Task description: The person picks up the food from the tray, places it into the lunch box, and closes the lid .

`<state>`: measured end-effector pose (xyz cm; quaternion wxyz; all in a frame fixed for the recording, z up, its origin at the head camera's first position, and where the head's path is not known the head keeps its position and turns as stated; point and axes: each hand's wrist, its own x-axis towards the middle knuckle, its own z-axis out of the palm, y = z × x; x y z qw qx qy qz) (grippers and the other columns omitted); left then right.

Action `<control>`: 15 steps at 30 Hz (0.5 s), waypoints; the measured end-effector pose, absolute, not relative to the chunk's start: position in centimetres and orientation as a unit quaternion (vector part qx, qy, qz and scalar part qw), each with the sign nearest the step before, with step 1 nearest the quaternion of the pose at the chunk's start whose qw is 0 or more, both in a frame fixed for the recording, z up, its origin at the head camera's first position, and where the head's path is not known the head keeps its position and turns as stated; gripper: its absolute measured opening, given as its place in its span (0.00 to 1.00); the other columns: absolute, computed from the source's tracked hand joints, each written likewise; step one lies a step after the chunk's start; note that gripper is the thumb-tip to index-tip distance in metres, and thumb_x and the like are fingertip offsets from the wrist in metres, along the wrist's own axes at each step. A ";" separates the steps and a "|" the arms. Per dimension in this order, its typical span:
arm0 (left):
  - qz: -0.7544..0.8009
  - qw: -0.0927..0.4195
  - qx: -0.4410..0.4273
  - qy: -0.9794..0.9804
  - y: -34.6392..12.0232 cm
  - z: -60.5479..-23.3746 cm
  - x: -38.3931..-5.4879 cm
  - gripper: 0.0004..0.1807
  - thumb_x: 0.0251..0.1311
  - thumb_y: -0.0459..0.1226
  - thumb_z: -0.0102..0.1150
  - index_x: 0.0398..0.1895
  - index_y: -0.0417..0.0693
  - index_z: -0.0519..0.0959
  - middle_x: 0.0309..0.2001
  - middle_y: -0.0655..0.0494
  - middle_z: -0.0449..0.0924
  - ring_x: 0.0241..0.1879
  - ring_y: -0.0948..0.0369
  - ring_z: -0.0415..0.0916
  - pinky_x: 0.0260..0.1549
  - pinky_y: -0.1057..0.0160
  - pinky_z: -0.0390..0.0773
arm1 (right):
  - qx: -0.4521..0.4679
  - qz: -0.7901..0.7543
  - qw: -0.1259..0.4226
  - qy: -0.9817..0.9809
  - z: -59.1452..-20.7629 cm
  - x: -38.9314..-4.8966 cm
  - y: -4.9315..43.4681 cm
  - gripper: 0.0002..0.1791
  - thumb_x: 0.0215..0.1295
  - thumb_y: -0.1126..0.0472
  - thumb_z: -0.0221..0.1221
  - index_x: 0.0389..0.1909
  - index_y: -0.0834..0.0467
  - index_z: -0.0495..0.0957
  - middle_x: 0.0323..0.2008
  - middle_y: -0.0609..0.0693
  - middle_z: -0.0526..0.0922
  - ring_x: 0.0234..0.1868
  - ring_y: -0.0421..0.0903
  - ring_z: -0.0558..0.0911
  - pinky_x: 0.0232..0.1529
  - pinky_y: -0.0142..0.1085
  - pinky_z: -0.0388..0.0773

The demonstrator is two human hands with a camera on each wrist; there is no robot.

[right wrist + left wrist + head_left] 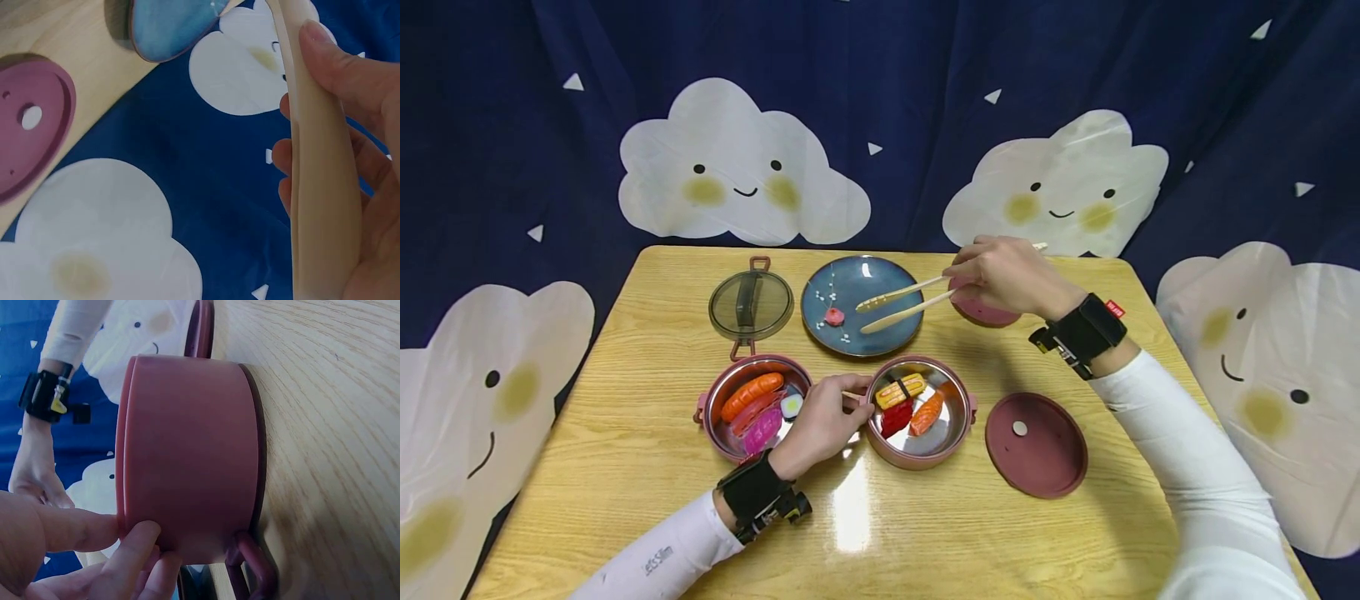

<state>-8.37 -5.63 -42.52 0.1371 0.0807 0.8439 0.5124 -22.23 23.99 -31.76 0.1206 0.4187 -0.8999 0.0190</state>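
Note:
My right hand holds wooden tongs over the blue plate, tips apart with nothing between them. In the right wrist view, the thumb and fingers wrap the tongs' pale handle. My left hand grips the left rim of the right pink pot, fingers against its wall in the left wrist view. Inside lie a yellow toy sushi with a dark band, a red piece and an orange piece. A small pink flower-like spot shows on the plate.
Left of it, another pink pot holds several toy foods, including an orange sausage-like piece. A glass lid lies behind that pot. One dark pink lid rests at the right; another pink disc is partly under my right hand.

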 end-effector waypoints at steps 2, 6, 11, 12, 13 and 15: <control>0.511 0.138 0.081 0.844 -5.6 -42.5 -8.4 0.21 0.68 0.28 0.65 0.64 0.40 0.82 0.54 0.44 0.87 0.45 0.55 0.89 0.36 0.66 0.84 | 0.411 0.022 0.112 -0.905 -32.1 -22.8 23.7 0.15 0.58 0.55 0.78 0.46 0.53 0.92 0.41 0.50 0.91 0.41 0.49 0.86 0.38 0.45 0.86; 0.511 0.135 0.084 0.845 -5.6 -42.5 -8.4 0.21 0.68 0.28 0.65 0.63 0.39 0.82 0.53 0.43 0.88 0.44 0.55 0.89 0.35 0.67 0.83 | 0.396 0.025 0.090 -0.914 -32.7 -23.8 23.1 0.17 0.60 0.52 0.77 0.49 0.53 0.92 0.43 0.50 0.91 0.41 0.49 0.86 0.39 0.45 0.85; 0.511 0.131 0.081 0.846 -5.5 -42.5 -8.4 0.21 0.67 0.28 0.66 0.63 0.39 0.83 0.53 0.43 0.88 0.42 0.56 0.89 0.32 0.69 0.81 | 0.382 0.030 0.070 -0.921 -33.3 -24.8 22.4 0.18 0.61 0.50 0.76 0.51 0.51 0.91 0.45 0.50 0.91 0.42 0.49 0.86 0.40 0.47 0.84; 0.511 0.131 0.081 0.845 -5.5 -42.5 -8.4 0.21 0.67 0.28 0.66 0.63 0.39 0.83 0.53 0.43 0.88 0.42 0.56 0.89 0.32 0.69 0.81 | 0.379 0.030 0.067 -0.922 -33.4 -24.9 22.2 0.18 0.61 0.50 0.76 0.51 0.50 0.91 0.45 0.50 0.91 0.42 0.50 0.86 0.40 0.47 0.84; 0.511 0.130 0.081 0.846 -5.5 -42.6 -8.4 0.21 0.67 0.28 0.66 0.63 0.39 0.83 0.53 0.43 0.88 0.42 0.56 0.89 0.32 0.69 0.81 | 0.377 0.030 0.063 -0.924 -33.5 -25.1 22.1 0.18 0.61 0.50 0.76 0.51 0.50 0.91 0.45 0.50 0.91 0.42 0.50 0.86 0.39 0.48 0.84; 0.511 0.131 0.081 0.846 -5.5 -42.5 -8.4 0.21 0.67 0.28 0.66 0.63 0.39 0.83 0.53 0.43 0.88 0.42 0.56 0.90 0.32 0.69 0.81 | 0.368 0.032 0.056 -0.927 -33.7 -25.4 21.8 0.18 0.61 0.49 0.76 0.51 0.50 0.92 0.45 0.49 0.91 0.42 0.50 0.85 0.38 0.47 0.83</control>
